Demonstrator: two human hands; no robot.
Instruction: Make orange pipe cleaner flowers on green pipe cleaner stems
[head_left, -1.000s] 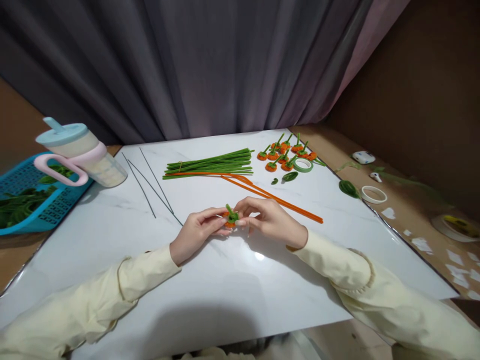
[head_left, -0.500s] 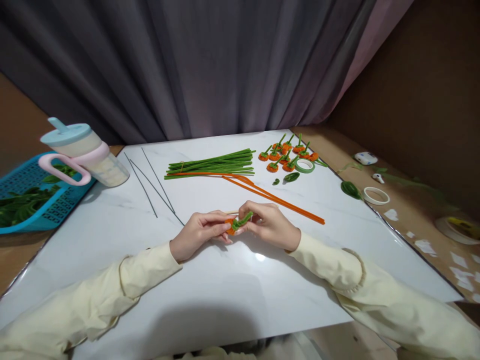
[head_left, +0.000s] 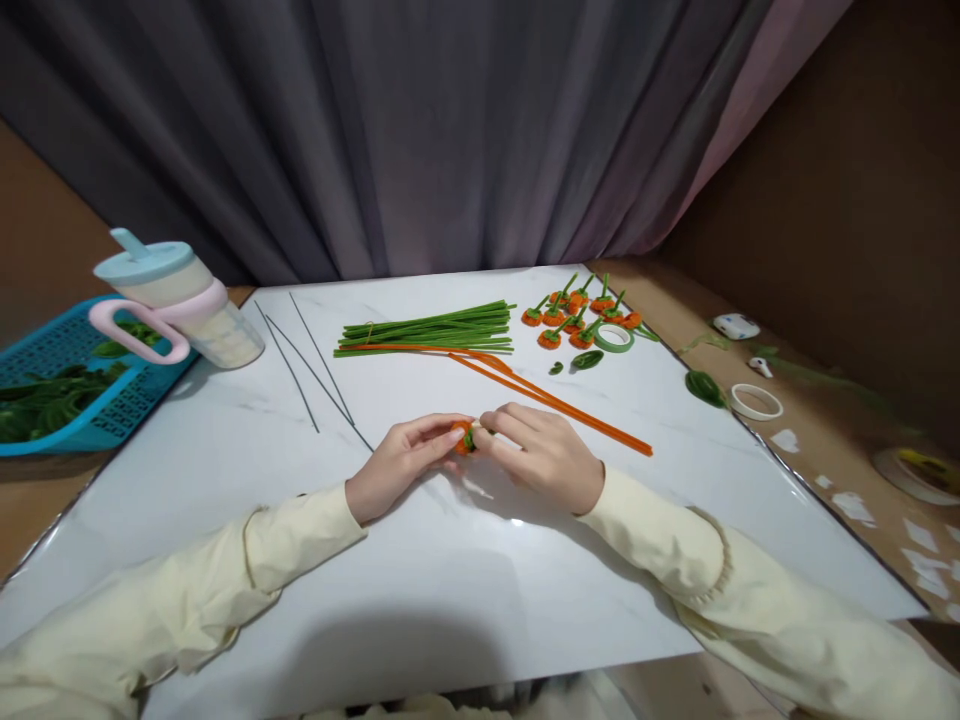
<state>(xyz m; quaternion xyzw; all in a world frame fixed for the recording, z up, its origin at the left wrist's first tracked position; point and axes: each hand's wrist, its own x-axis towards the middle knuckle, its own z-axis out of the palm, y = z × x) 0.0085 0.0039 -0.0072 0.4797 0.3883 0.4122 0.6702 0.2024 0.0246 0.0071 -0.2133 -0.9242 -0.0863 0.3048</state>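
Between the fingers of my left hand (head_left: 409,462) is a small orange pipe-cleaner pumpkin (head_left: 462,438) with green at its right side. My right hand (head_left: 546,452) pinches the green pipe-cleaner stem (head_left: 470,437) close against the orange part; its fingers hide most of the stem. Beyond the hands lies a bundle of green pipe cleaners (head_left: 435,325), with long orange pipe cleaners (head_left: 577,405) stretching to the right. Several finished-looking orange pumpkins with green stems (head_left: 550,339) stand grouped at the back right.
A roll of green tape (head_left: 613,340) and green pipe-cleaner leaves (head_left: 587,360) lie near the pumpkins. Thin dark wires (head_left: 307,360) rest at left, by a tumbler (head_left: 214,325) and a blue basket (head_left: 112,420). A white tape roll (head_left: 756,402) and paper scraps (head_left: 853,506) are at right.
My right fingers have closed over the green stem, which stuck out to the right before and is now mostly covered. The left hand keeps its hold. The view has shifted slightly.
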